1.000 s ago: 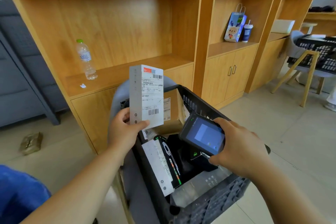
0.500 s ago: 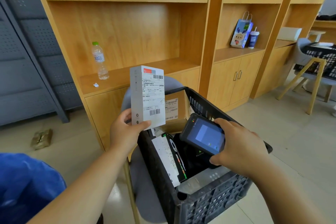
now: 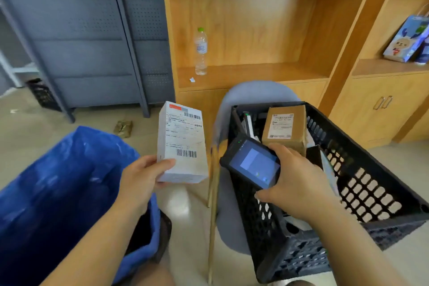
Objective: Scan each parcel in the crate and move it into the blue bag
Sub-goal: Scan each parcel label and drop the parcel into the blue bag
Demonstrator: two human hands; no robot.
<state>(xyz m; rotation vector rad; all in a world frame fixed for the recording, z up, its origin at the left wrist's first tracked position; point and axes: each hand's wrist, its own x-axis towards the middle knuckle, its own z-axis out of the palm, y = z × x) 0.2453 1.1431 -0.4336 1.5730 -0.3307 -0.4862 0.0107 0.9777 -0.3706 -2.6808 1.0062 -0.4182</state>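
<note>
Left hand [image 3: 141, 176] clamped on white parcel [image 3: 182, 144], label up, between blue bag [image 3: 58, 188] at 8 o'clock and crate [image 3: 362, 169] at 3 o'clock. Right hand [image 3: 297, 183] grips scanner [image 3: 251, 163]. Carry parcel over bag mouth, lower, then release.
</note>
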